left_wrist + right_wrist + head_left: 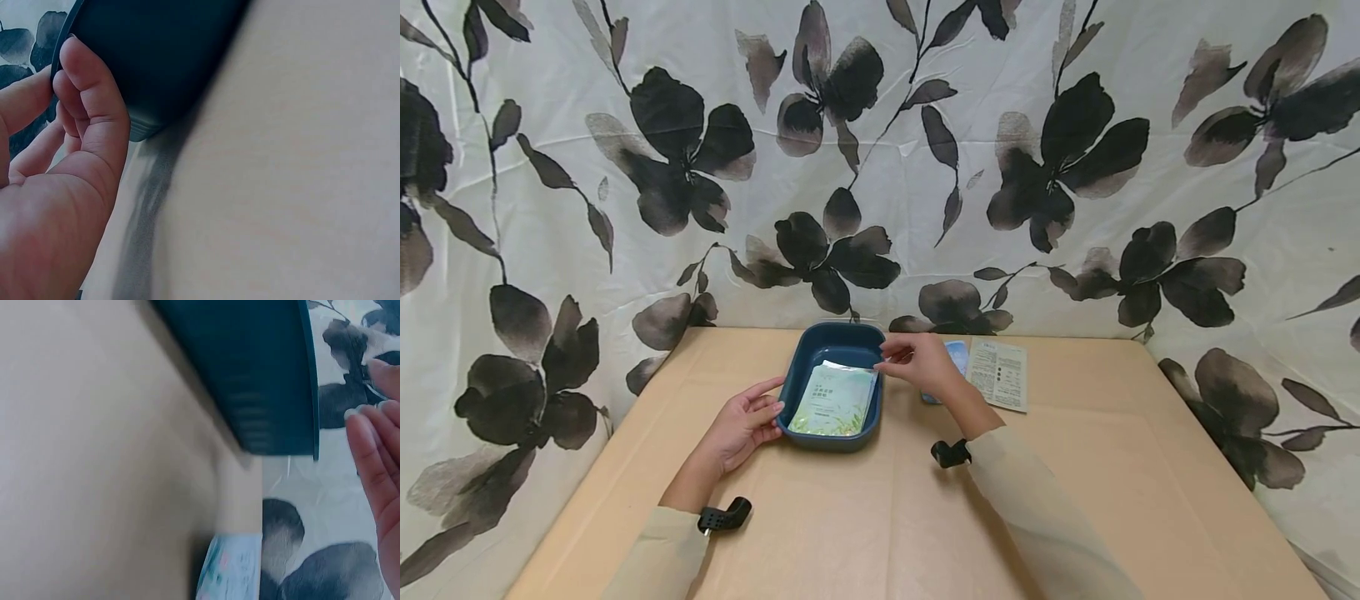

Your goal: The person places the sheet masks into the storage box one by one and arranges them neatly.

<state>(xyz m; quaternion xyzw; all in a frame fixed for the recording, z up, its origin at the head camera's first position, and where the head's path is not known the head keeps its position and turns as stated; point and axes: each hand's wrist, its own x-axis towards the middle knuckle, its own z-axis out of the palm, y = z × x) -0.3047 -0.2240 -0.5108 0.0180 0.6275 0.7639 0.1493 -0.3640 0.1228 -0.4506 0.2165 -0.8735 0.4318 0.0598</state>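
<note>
A dark blue plastic tub stands on the table, with a small stack of pale green packets lying in it. My left hand is at the tub's left side. In the left wrist view, its bent fingertips touch the outer wall and rim. Above the tub's right rim hovers my right hand, close to the top packet's corner. Its thumb and fingertips are apart in the right wrist view, with nothing visible between them.
Behind my right hand lie a blue packet and a pale packet with printed text. The tan table ends at a hanging white cloth with dark flowers.
</note>
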